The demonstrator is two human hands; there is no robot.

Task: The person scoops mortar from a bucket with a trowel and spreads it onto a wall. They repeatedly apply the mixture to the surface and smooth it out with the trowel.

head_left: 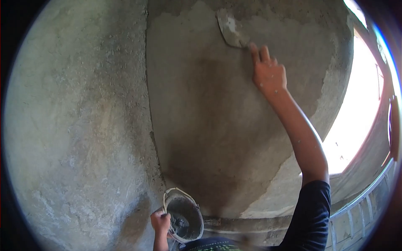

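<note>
The trowel lies flat against the wet plaster wall just above and left of the right hand, which is closed on its handle with fingers stretched toward the blade; it looks stiff and light, best gripped at that handle. Far below, the left hand is clenched on the rim of a mortar bucket, probably heavy and slick, though the edge of view blurs it.
</note>
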